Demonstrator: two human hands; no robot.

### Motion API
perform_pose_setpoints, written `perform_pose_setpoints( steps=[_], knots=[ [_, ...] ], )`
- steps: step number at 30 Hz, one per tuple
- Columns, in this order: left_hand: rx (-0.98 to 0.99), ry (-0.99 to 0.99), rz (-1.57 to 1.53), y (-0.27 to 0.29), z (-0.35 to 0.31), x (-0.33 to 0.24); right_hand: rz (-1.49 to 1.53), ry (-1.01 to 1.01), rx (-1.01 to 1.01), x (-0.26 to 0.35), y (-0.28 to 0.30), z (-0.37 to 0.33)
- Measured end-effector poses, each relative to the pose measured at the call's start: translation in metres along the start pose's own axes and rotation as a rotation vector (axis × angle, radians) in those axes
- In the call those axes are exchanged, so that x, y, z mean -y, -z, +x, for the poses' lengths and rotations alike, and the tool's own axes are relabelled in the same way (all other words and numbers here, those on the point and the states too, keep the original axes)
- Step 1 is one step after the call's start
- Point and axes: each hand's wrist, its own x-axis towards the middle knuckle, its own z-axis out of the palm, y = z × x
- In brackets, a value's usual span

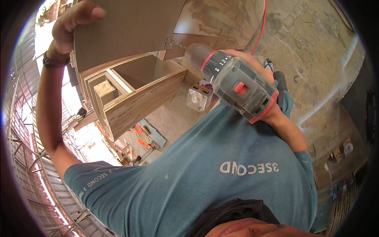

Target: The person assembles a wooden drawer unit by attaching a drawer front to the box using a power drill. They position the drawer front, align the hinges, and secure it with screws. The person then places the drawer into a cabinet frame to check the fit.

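A grey and black drill with red trim is held in my right hand, whose fingers wrap round the grip, largely behind the drill body. Its twist bit points left at a flat wooden panel. The tip meets a small mark or hole near the panel's lower right edge; how deep it sits I cannot tell. At the upper left, my raised left hand grips the panel's outer edge. One digit lies over the face, and the others are partly hidden.
Below the panel stands an open wooden cabinet frame with compartments. A clear plastic container sits beside it. Orange-handled tools lie on the floor. A red cable or hose crosses the stone-patterned floor behind the panel.
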Motion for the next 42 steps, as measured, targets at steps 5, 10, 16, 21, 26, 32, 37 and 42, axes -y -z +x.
perform_pose_setpoints(
  steps=[5,10,16,21,26,32,37,42],
  knots=[
    [0.005,-0.060,0.194,-0.005,0.009,-0.008,-0.018,0.015,0.004,-0.001,-0.002,0.005],
    [0.009,-0.024,0.010,-0.001,-0.003,0.010,-0.074,-0.018,0.024,0.004,-0.002,0.006],
    [0.018,-0.049,0.070,-0.004,0.001,0.009,-0.087,-0.001,0.015,0.006,-0.001,0.008],
    [0.029,-0.076,0.131,-0.003,0.006,0.008,-0.130,0.011,-0.005,0.005,-0.004,0.009],
    [0.056,-0.070,0.198,0.006,0.003,0.009,-0.154,0.039,-0.011,0.002,-0.005,0.010],
    [-0.054,0.122,-0.214,-0.002,0.000,0.014,-0.152,0.078,-0.014,-0.002,-0.005,0.013],
    [-0.029,0.123,-0.201,0.004,-0.011,0.023,-0.135,0.044,0.031,-0.002,-0.008,0.016],
    [-0.007,0.058,-0.253,0.004,-0.010,0.027,-0.123,0.055,0.048,-0.007,-0.008,0.020]
  ],
)
